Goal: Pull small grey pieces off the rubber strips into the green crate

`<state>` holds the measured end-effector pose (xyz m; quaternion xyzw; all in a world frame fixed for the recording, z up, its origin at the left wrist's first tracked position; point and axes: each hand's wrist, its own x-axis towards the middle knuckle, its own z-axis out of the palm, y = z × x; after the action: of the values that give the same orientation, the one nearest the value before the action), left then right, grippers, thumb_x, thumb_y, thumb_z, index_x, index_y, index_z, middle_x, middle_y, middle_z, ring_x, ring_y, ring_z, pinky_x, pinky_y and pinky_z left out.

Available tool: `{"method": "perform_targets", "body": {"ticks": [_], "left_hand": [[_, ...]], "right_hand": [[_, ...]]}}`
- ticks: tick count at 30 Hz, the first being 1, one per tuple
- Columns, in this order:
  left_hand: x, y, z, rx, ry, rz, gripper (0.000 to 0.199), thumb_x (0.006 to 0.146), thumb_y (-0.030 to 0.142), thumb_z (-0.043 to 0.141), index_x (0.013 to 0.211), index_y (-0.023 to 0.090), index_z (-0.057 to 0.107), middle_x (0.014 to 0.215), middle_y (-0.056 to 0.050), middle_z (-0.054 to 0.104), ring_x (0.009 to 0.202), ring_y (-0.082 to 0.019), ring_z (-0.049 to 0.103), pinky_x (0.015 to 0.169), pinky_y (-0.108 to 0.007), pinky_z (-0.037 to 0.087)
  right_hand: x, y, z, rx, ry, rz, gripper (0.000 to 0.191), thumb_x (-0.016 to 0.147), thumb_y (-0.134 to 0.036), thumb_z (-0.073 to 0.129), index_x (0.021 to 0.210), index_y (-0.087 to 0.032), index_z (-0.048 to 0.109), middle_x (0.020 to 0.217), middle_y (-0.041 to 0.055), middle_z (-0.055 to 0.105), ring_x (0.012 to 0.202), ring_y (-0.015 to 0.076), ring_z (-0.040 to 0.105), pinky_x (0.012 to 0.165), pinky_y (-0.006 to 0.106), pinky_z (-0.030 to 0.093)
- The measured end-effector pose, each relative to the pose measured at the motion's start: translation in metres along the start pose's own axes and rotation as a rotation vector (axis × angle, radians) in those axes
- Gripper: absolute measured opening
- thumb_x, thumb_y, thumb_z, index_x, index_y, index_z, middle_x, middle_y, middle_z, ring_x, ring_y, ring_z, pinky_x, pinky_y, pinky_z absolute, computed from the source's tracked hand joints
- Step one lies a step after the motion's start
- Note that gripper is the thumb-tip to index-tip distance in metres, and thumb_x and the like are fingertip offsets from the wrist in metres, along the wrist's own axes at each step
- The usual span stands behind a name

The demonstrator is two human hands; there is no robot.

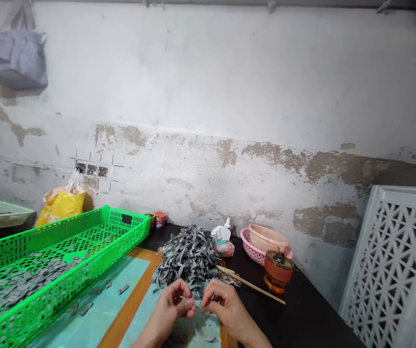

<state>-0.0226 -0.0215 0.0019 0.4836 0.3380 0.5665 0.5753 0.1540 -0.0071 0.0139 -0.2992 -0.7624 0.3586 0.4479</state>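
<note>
Above the table's front, my left hand is closed in a pinch on a small pale grey strip. Right beside it, my right hand pinches at the other end of the strip; the fingers partly cover it. Just beyond both hands rises a big tangled pile of grey strips. Under the hands lies a light blue-green sheet edged with brown tape. A few short folded grey pieces are scattered on it to the left.
A long green plastic crate with many grey pieces stands at left. To the right are a wooden stick, an amber jar, pink baskets, a tissue pack and a white lattice panel. A yellow bag sits by the wall.
</note>
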Motion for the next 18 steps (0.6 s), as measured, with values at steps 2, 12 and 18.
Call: {"method": "perform_targets", "body": {"ticks": [2, 12, 18], "left_hand": [[0.001, 0.004, -0.003, -0.031, 0.025, 0.052, 0.039, 0.052, 0.040, 0.086, 0.060, 0.017, 0.055, 0.055, 0.005, 0.058, 0.050, -0.010, 0.054, 0.050, -0.021, 0.042], [-0.004, 0.003, 0.002, -0.053, -0.121, -0.059, 0.045, 0.056, 0.040, 0.084, 0.091, 0.014, 0.075, 0.076, -0.006, 0.072, 0.069, -0.017, 0.059, 0.064, -0.023, 0.041], [-0.007, 0.008, 0.007, 0.062, -0.041, 0.008, 0.035, 0.061, 0.046, 0.079, 0.079, 0.017, 0.075, 0.067, 0.000, 0.068, 0.061, -0.013, 0.052, 0.061, -0.023, 0.037]], "right_hand": [[0.000, 0.000, 0.000, 0.062, 0.006, 0.027, 0.008, 0.073, -0.018, 0.067, 0.066, -0.019, 0.069, 0.070, -0.0005, 0.058, 0.067, 0.0140, 0.054, 0.061, 0.024, 0.038], [0.002, -0.001, 0.009, 0.546, 0.050, 0.113, 0.018, 0.067, -0.028, 0.078, 0.068, -0.018, 0.063, 0.068, -0.0008, 0.061, 0.062, 0.0151, 0.059, 0.060, 0.027, 0.046], [0.001, 0.010, 0.013, 0.415, 0.069, 0.100, 0.018, 0.060, -0.026, 0.082, 0.064, -0.017, 0.066, 0.065, -0.0030, 0.058, 0.063, 0.0112, 0.053, 0.059, 0.022, 0.041]]}}
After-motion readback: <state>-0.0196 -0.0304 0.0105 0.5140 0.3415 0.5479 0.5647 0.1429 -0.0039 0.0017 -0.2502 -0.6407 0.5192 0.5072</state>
